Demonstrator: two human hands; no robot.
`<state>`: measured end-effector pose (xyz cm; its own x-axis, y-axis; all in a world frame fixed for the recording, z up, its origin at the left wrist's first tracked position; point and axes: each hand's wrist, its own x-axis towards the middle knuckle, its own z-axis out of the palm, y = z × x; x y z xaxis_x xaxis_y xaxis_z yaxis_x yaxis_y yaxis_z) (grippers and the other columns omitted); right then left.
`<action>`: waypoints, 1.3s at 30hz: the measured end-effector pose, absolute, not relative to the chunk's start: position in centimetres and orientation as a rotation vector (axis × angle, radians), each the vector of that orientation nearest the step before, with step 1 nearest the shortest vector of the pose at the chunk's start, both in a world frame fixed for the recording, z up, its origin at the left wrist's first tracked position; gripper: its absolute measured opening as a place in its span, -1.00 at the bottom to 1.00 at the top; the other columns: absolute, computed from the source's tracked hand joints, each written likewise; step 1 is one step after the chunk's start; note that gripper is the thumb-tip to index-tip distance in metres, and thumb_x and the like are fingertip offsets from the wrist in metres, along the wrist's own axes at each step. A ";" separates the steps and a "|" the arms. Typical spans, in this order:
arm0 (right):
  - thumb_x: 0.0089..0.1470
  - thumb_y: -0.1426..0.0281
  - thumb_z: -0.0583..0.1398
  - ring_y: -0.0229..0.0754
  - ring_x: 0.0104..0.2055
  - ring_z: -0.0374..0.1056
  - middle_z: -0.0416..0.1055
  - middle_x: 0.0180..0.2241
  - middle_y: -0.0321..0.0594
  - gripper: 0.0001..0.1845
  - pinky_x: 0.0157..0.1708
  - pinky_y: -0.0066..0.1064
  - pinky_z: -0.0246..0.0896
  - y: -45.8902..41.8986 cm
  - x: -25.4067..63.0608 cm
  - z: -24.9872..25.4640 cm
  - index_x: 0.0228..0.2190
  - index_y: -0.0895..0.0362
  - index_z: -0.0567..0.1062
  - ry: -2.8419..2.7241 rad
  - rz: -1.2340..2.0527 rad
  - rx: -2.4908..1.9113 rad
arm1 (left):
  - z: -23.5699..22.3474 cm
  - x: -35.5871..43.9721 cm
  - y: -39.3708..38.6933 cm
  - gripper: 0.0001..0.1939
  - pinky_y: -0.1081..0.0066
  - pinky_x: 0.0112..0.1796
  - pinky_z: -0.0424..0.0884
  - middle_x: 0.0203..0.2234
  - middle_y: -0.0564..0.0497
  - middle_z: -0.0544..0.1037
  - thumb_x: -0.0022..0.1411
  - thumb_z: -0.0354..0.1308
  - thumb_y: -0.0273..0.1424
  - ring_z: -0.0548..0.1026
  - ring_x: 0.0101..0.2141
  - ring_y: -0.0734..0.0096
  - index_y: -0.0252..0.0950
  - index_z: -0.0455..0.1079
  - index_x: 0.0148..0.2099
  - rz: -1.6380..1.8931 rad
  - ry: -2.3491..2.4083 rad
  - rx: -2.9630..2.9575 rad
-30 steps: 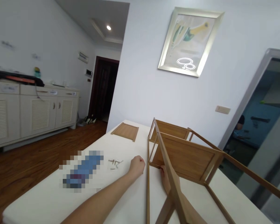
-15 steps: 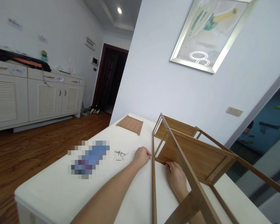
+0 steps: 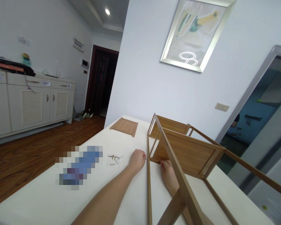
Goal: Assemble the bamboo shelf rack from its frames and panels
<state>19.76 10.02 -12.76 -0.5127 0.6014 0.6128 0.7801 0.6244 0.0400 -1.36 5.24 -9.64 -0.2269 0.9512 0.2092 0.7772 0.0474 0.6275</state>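
Note:
A wooden shelf frame point(image 3: 168, 146) lies on its side on the white table point(image 3: 93, 203), with wooden shelf panels point(image 3: 189, 151) set between its rails. Outside the near rail, my left hand point(image 3: 137, 160) is closed, its fingertips up against the rail at the panel's joint. Whatever those fingers pinch is hidden. My right hand point(image 3: 168, 172) reaches inside the frame, partly behind a slanting rail. Its fingers are closed at the lower edge of the middle panel, by the same joint. Screws and a bent hex key point(image 3: 114, 158) lie on a small clear bag left of my left hand.
A loose wooden panel point(image 3: 125, 126) lies at the table's far end. A pixelated blue item point(image 3: 81, 167) is near the left edge. Beyond stand a white cabinet point(image 3: 35, 103) and a wall with a framed picture point(image 3: 196, 36). Part of a person point(image 3: 235, 120) shows through the right doorway.
The camera view has swung right and back. Both hands stay at the same joint of the frame, with only slight shifts of the fingers and wrists.

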 end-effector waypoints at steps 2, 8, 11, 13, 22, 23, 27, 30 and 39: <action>0.19 0.49 0.04 -0.09 -0.21 0.35 0.47 -0.30 -0.15 -0.70 -0.16 -0.32 0.26 9.8 19.4 -12.6 -0.18 0.09 0.55 -2.321 -0.400 -1.001 | -9.6 -1.3 5.2 -0.75 0.37 -0.04 0.33 -0.24 -0.11 0.63 0.26 0.06 -0.41 0.51 -0.08 0.25 -0.26 0.60 -0.23 0.925 2.084 1.757; 0.20 0.53 0.02 -0.12 -0.19 0.35 0.46 -0.26 -0.15 -0.56 -0.17 -0.34 0.27 9.0 17.8 -12.0 0.06 0.03 0.43 -2.418 -0.418 -0.919 | -9.6 -1.1 5.5 -0.76 0.39 -0.10 0.35 -0.26 -0.12 0.64 0.25 0.07 -0.41 0.54 -0.14 0.27 -0.26 0.59 -0.21 0.874 2.121 1.749; 0.18 0.57 0.03 -0.13 -0.21 0.37 0.45 -0.27 -0.12 -0.47 -0.18 -0.36 0.27 8.7 17.1 -11.2 0.15 0.04 0.34 -2.527 -0.529 -1.028 | -9.6 -1.1 5.5 -0.76 0.38 -0.11 0.35 -0.26 -0.11 0.64 0.25 0.07 -0.41 0.55 -0.15 0.27 -0.24 0.59 -0.21 0.872 2.112 1.772; 0.16 0.61 0.01 -0.13 -0.24 0.38 0.45 -0.27 -0.09 -0.41 -0.21 -0.35 0.27 8.6 16.5 -10.7 0.20 0.04 0.28 -2.581 -0.636 -1.128 | -9.6 -1.1 5.5 -0.76 0.39 -0.10 0.35 -0.25 -0.11 0.64 0.25 0.07 -0.40 0.55 -0.15 0.28 -0.24 0.59 -0.20 0.870 2.106 1.783; 0.17 0.59 0.00 -0.10 -0.27 0.42 0.45 -0.28 -0.07 -0.45 -0.27 -0.34 0.27 8.4 15.6 -9.1 0.17 0.06 0.26 -2.639 -0.693 -1.249 | -9.6 -1.1 5.4 -0.72 0.38 -0.07 0.34 -0.23 -0.12 0.64 0.28 0.04 -0.37 0.54 -0.14 0.27 -0.23 0.59 -0.17 0.859 2.084 1.836; 0.18 0.59 -0.01 -0.10 -0.27 0.41 0.45 -0.27 -0.07 -0.46 -0.27 -0.35 0.26 8.3 15.7 -9.0 0.16 0.05 0.27 -2.646 -0.694 -1.246 | -9.6 -1.1 5.4 -0.72 0.38 -0.06 0.34 -0.23 -0.12 0.64 0.28 0.03 -0.38 0.54 -0.13 0.27 -0.23 0.59 -0.17 0.859 2.078 1.850; 0.21 0.59 -0.04 -0.12 -0.25 0.39 0.44 -0.25 -0.09 -0.48 -0.26 -0.36 0.23 8.1 15.8 -8.8 0.15 0.05 0.28 -2.658 -0.700 -1.243 | -9.7 -1.1 5.2 -0.71 0.37 -0.06 0.33 -0.23 -0.13 0.63 0.28 0.01 -0.41 0.52 -0.12 0.25 -0.24 0.59 -0.18 0.846 2.064 1.903; 0.21 0.59 -0.04 -0.12 -0.22 0.39 0.43 -0.24 -0.08 -0.47 -0.24 -0.37 0.23 8.0 16.0 -8.9 0.17 0.06 0.26 -2.670 -0.689 -1.242 | -9.7 -1.0 5.2 -0.71 0.36 -0.07 0.33 -0.25 -0.14 0.62 0.27 0.01 -0.42 0.51 -0.12 0.24 -0.24 0.59 -0.19 0.829 2.061 1.931; 0.19 0.58 0.00 -0.12 -0.27 0.38 0.42 -0.27 -0.09 -0.64 -0.27 -0.36 0.21 7.1 15.2 -8.1 -0.04 0.10 0.39 -2.643 -0.666 -1.250 | -9.6 -0.9 5.1 -0.71 0.37 -0.10 0.36 -0.24 -0.11 0.63 0.27 0.01 -0.42 0.53 -0.13 0.25 -0.21 0.59 -0.19 0.813 2.041 1.944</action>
